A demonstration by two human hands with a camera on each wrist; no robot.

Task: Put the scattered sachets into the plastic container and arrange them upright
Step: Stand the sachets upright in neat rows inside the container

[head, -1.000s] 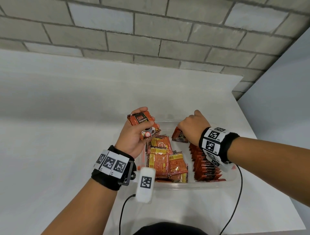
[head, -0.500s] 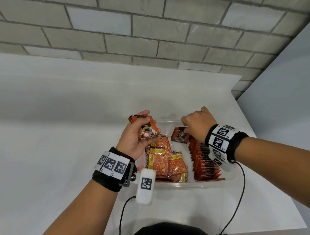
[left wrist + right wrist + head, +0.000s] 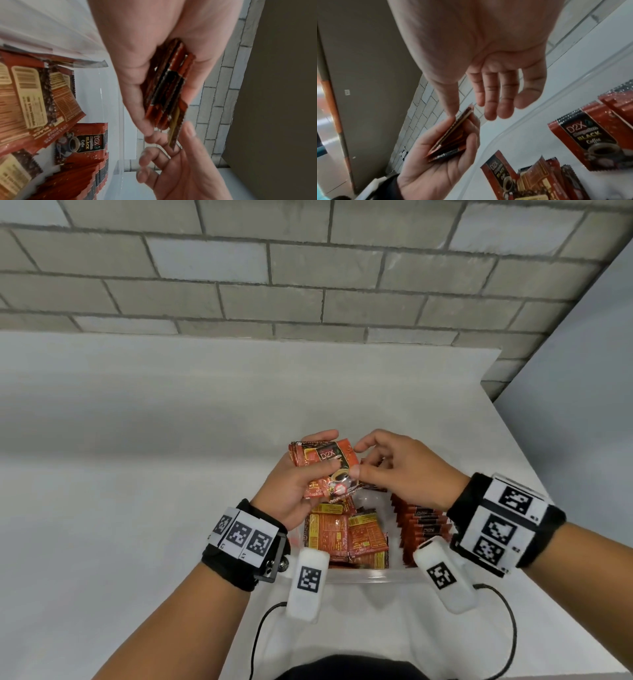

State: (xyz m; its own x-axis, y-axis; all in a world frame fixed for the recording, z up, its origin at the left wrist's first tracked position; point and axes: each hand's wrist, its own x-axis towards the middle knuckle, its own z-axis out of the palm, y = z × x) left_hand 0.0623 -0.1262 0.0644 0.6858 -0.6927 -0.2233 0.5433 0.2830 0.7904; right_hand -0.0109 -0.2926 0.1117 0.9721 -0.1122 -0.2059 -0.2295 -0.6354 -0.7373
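My left hand (image 3: 322,453) holds a small stack of red coffee sachets (image 3: 337,474) above the far end of the clear plastic container (image 3: 370,575). The right hand (image 3: 359,458) has come up to the stack: its thumb touches the nearest sachet's edge, and the fingers stay loosely extended on the other side with a gap, as the right wrist view shows (image 3: 471,111). Inside the container, a row of upright sachets (image 3: 424,522) fills the right side. Several loose sachets (image 3: 342,535) lie flat on the left. One sachet (image 3: 84,142) leans at the row's far end.
The container stands on a white table (image 3: 137,508) near its front edge. A grey brick wall (image 3: 308,268) runs behind, and the table's right edge (image 3: 534,474) is close to the container. Cables (image 3: 510,631) hang from both wrist cameras.
The right hand has lifted out of the container's far end and moved left to the stack. The left hand has shifted slightly right and turned the stack toward it.
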